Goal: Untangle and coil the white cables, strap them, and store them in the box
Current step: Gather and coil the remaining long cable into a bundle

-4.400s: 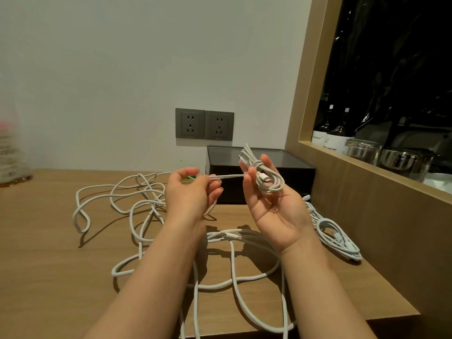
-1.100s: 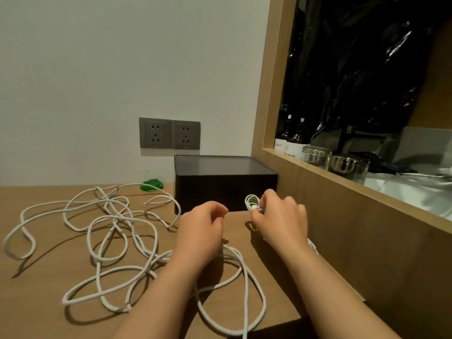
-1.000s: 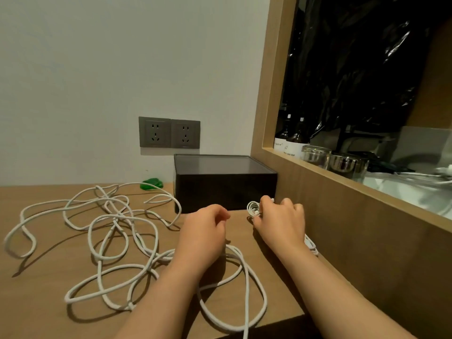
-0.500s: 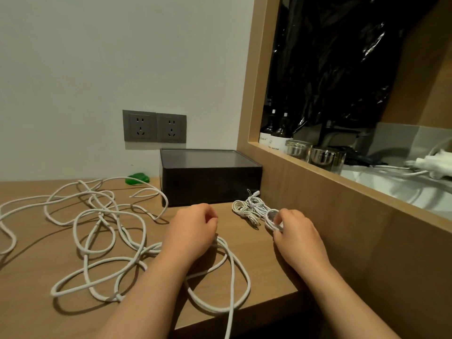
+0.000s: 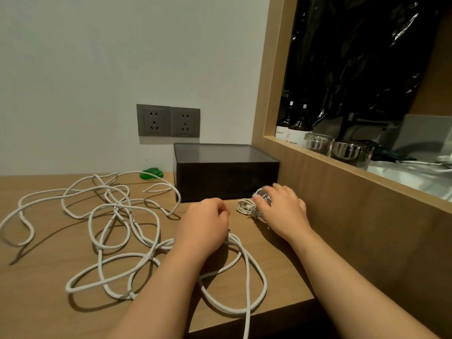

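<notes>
On my feed the person is two bare arms. The left hand (image 5: 204,226) and right hand (image 5: 283,211) are uncovered, as are the wrists behind them. The left forearm (image 5: 168,285) and right forearm (image 5: 342,272) are slim and smooth, bare all the way to the bottom edge of my view, and widen toward the elbow. On the right hand I can make out short, rounded nails (image 5: 275,184) with a pale sheen; the left hand's nails are hidden from me.

I am watching the wooden desk (image 5: 36,302) carrying a sprawling white cable (image 5: 117,207), a small coiled bundle (image 5: 247,207), a dark box (image 5: 225,182) and a green scrap (image 5: 151,172).
</notes>
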The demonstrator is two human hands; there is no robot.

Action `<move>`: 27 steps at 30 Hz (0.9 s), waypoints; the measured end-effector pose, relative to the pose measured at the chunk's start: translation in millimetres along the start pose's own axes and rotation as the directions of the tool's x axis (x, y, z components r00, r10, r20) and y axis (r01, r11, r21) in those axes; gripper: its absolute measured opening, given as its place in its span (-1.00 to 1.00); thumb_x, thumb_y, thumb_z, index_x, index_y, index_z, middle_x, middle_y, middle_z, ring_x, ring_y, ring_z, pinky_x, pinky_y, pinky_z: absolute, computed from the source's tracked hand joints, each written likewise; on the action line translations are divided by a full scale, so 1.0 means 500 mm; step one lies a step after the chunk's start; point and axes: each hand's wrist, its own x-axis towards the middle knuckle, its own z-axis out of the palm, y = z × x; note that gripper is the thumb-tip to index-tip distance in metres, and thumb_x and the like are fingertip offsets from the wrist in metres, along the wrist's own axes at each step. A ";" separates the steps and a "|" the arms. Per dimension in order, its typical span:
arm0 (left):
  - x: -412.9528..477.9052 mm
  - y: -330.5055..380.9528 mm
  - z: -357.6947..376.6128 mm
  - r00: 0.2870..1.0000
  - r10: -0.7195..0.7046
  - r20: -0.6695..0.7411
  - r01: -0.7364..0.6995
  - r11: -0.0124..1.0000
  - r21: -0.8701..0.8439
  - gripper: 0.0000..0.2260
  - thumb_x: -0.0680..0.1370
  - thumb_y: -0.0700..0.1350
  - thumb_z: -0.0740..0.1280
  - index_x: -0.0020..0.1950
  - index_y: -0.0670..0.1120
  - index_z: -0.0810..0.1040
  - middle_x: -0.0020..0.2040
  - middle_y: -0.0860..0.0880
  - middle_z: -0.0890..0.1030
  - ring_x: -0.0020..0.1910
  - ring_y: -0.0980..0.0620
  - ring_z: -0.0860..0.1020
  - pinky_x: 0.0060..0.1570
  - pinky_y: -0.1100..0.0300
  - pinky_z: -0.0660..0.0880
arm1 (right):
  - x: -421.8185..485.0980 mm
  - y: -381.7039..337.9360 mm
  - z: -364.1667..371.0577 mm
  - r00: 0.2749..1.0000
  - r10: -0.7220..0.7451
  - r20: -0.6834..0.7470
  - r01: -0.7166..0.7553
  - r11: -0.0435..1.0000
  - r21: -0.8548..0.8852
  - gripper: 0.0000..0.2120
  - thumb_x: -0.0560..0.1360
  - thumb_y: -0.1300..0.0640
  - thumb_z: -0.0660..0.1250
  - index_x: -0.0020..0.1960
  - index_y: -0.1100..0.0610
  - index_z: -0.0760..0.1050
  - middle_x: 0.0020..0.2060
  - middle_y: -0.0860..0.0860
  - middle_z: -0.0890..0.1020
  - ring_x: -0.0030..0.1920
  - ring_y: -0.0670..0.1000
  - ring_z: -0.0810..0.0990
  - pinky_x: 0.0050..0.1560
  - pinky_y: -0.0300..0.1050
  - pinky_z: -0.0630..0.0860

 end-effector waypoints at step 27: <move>-0.073 -0.134 -0.132 0.903 0.084 0.422 -0.162 0.975 0.152 -0.42 0.47 0.17 0.34 0.44 0.24 0.18 0.39 0.12 0.35 0.31 0.12 0.35 0.29 0.13 0.36 | -0.094 -0.096 -0.014 0.971 -0.001 0.240 -0.073 0.951 0.299 -0.87 0.44 0.11 0.40 -0.05 0.13 0.56 -0.17 0.05 0.63 -0.12 0.03 0.60 -0.02 0.01 0.57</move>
